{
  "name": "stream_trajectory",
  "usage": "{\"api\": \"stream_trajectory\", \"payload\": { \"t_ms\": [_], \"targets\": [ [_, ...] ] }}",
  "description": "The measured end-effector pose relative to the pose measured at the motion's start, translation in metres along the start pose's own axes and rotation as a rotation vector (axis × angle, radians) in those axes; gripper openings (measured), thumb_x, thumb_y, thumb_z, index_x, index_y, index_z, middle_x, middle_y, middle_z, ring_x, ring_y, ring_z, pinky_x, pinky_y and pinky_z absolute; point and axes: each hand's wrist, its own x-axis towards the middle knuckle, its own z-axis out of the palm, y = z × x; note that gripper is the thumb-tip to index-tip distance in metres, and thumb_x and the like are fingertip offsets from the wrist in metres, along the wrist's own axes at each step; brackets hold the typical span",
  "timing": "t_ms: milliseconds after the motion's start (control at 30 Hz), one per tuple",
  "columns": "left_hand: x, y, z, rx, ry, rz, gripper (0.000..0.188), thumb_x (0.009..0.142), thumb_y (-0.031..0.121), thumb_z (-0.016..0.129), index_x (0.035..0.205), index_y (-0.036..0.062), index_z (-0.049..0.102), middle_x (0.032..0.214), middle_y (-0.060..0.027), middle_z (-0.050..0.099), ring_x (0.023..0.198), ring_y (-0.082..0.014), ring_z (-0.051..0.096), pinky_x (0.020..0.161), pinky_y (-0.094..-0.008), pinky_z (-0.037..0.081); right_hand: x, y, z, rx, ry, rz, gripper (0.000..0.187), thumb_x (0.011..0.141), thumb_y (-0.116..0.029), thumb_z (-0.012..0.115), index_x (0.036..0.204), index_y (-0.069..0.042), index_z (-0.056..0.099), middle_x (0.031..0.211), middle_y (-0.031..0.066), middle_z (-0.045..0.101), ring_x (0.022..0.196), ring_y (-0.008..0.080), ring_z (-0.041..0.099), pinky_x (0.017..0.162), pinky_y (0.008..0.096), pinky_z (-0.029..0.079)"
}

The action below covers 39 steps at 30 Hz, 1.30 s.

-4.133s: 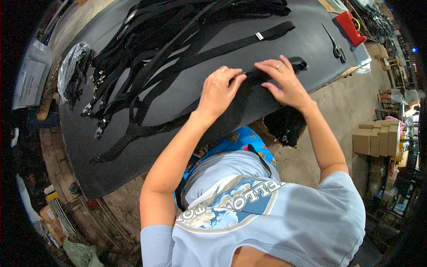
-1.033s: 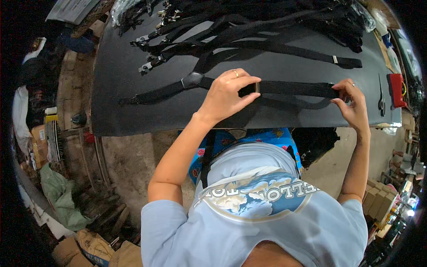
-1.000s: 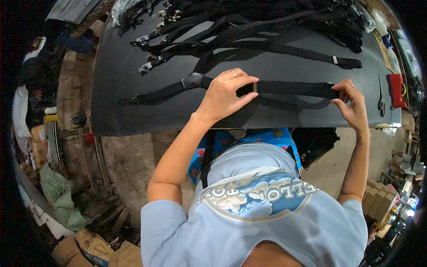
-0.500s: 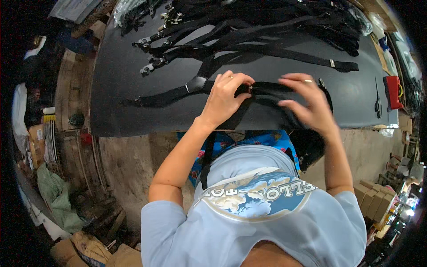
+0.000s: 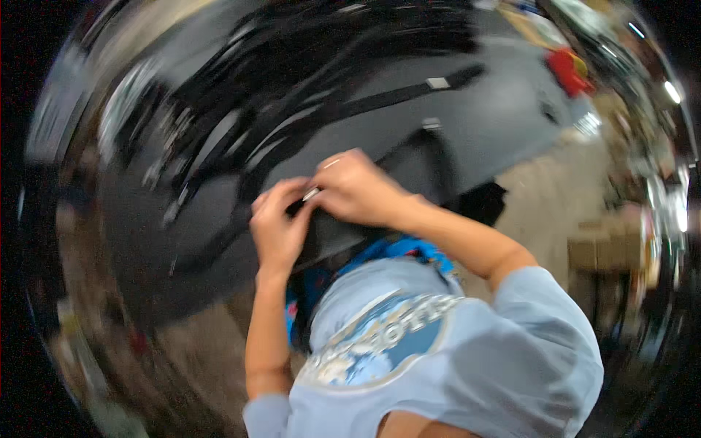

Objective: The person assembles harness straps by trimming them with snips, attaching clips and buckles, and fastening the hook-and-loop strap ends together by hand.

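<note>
My left hand [image 5: 274,226] and my right hand [image 5: 356,188] meet over the near part of the table, fingertips pinched together. Between them shows a small shiny metal piece [image 5: 312,194], on what looks like a black elastic suspender strap; blur hides whether it is a clip or a slider. To the right of my hands, a loop of black strap [image 5: 441,157] lies on the table with a silver slider [image 5: 431,124] at its top. Further off, another black suspender strap [image 5: 387,98] with a silver slider [image 5: 437,83] stretches toward the right.
A heap of black suspenders [image 5: 321,44] with metal clips covers the far part of the dark table [image 5: 504,109]. Near its right edge are a red object [image 5: 568,71] and a small dark, blurred tool [image 5: 549,111]. Cardboard boxes [image 5: 604,248] stand off to the right.
The view has turned and blurred. My right hand, apart and spread before, has come across to my left hand and now pinches at the metal piece with it.
</note>
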Motion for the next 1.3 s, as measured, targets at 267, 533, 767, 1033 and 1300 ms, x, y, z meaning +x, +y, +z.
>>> {"api": "stream_trajectory", "payload": {
  "t_ms": [267, 533, 767, 1033, 1300],
  "targets": [
    [0.003, -0.001, -0.003, -0.056, -0.002, 0.011, 0.036, 0.078, -0.005, 0.072, 0.112, 0.0004, 0.066, 0.092, -0.0087, 0.069, 0.086, -0.0166, 0.064, 0.080, -0.0311, 0.051, 0.003, -0.011, 0.020, -0.056, 0.092, 0.029, 0.020, 0.076, -0.017, 0.071, 0.079, 0.002, 0.065, 0.083, 0.0155, 0.063, 0.088, 0.0297, 0.061, 0.082, 0.0393, 0.043],
    [0.005, -0.021, 0.001, -0.020, 0.002, 0.077, 0.021, 0.075, -0.006, 0.072, 0.095, -0.0047, 0.066, 0.088, -0.0114, 0.067, 0.081, -0.0223, 0.064, 0.077, -0.0333, 0.049, -0.002, -0.009, 0.029, -0.099, 0.157, -0.111, 0.018, 0.079, -0.016, 0.066, 0.077, 0.002, 0.065, 0.079, 0.0129, 0.061, 0.084, 0.0285, 0.059, 0.081, 0.0384, 0.043],
    [0.017, 0.000, -0.023, 0.117, -0.152, 0.258, 0.024, 0.074, -0.007, 0.071, 0.097, -0.0034, 0.067, 0.084, -0.0137, 0.065, 0.079, -0.0242, 0.064, 0.075, -0.0317, 0.049, 0.009, 0.004, -0.016, -0.080, -0.169, -0.160, 0.011, 0.078, -0.014, 0.063, 0.083, -0.005, 0.067, 0.088, 0.0148, 0.064, 0.090, 0.0305, 0.062, 0.079, 0.0434, 0.049],
    [0.024, 0.009, -0.023, 0.000, -0.227, 0.107, 0.018, 0.076, 0.000, 0.074, 0.094, -0.0009, 0.070, 0.085, -0.0090, 0.067, 0.080, -0.0192, 0.064, 0.075, -0.0289, 0.048, -0.068, 0.090, -0.184, -0.269, -0.171, 0.200, 0.076, 0.062, 0.017, 0.053, 0.129, -0.019, 0.060, 0.141, 0.0132, 0.044, 0.129, 0.0323, 0.043, 0.106, 0.0411, 0.040],
    [0.024, 0.006, -0.020, 0.133, -0.168, 0.201, 0.013, 0.079, 0.004, 0.072, 0.091, -0.0010, 0.069, 0.082, -0.0120, 0.066, 0.075, -0.0243, 0.064, 0.071, -0.0326, 0.048, -0.077, 0.102, -0.140, -0.251, -0.206, 0.089, 0.042, 0.077, 0.005, 0.061, 0.116, -0.012, 0.063, 0.139, 0.0104, 0.047, 0.120, 0.0300, 0.048, 0.100, 0.0407, 0.041]
  ]
}}
